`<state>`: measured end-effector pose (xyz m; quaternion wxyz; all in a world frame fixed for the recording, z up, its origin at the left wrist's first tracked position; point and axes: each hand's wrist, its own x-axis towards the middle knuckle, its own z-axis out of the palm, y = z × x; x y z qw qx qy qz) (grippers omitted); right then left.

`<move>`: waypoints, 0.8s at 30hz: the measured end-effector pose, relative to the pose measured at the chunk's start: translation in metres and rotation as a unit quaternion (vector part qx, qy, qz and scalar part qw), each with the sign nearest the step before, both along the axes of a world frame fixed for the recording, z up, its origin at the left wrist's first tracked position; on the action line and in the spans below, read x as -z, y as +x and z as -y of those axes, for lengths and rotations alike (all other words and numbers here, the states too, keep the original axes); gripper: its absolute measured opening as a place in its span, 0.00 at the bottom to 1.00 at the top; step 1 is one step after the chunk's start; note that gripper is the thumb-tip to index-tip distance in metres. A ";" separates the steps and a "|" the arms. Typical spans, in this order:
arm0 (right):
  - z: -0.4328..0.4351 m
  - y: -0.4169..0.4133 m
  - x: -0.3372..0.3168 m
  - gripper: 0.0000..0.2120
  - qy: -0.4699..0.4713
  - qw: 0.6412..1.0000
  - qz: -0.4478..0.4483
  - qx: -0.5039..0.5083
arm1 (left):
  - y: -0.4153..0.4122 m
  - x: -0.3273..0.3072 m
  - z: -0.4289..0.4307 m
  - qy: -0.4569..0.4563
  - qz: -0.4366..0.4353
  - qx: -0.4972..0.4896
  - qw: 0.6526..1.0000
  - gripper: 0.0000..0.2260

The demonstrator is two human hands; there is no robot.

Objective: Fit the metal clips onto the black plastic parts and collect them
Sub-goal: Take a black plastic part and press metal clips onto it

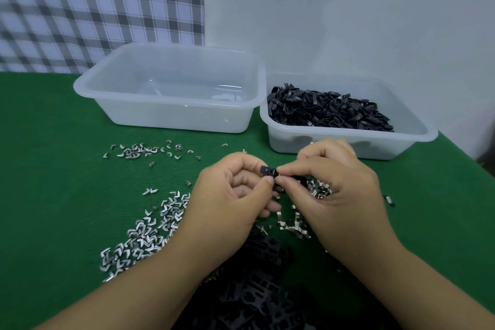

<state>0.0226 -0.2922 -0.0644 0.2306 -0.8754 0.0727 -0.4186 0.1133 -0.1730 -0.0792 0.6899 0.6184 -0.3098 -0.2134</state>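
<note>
Black plastic part (268, 171) pinched by left hand (230, 195), right hand (329, 185), shiny bent clips (150, 230)

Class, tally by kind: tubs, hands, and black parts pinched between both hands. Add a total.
Tubs: 2 (left tub, right tub)
Hands: 2 (left hand, right hand)
Pinched black part: 1
Total: 5

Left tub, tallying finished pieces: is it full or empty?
Nearly empty: the left tub shows its bare translucent floor; a faint smudge near its right side may be pieces, cannot tell.
</note>
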 end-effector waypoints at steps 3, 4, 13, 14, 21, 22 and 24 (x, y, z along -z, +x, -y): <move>-0.002 0.000 -0.001 0.06 0.042 0.999 -0.031 0.002 | -0.001 0.000 0.000 -0.004 0.005 -0.011 1.000 0.12; -0.002 0.000 -0.001 0.07 0.061 0.997 -0.043 0.002 | -0.002 0.000 0.000 -0.006 0.010 -0.017 1.000 0.12; -0.005 0.001 -0.007 0.06 0.110 0.991 -0.071 -0.007 | -0.002 -0.003 0.000 -0.051 -0.001 -0.059 0.997 0.11; -0.005 0.002 -0.007 0.06 0.104 0.992 -0.068 -0.009 | -0.002 -0.003 0.000 -0.054 0.000 -0.060 0.997 0.11; -0.004 0.002 -0.010 0.06 0.079 0.995 -0.055 -0.008 | -0.003 -0.006 0.000 -0.050 0.004 -0.103 0.993 0.06; -0.002 0.001 -0.009 0.07 0.074 0.995 -0.069 -0.005 | -0.001 -0.006 0.000 -0.050 0.000 -0.122 0.991 0.05; 0.000 0.000 -0.006 0.06 0.050 0.990 -0.133 -0.011 | 0.003 -0.005 -0.001 -0.051 -0.012 -0.154 0.987 0.05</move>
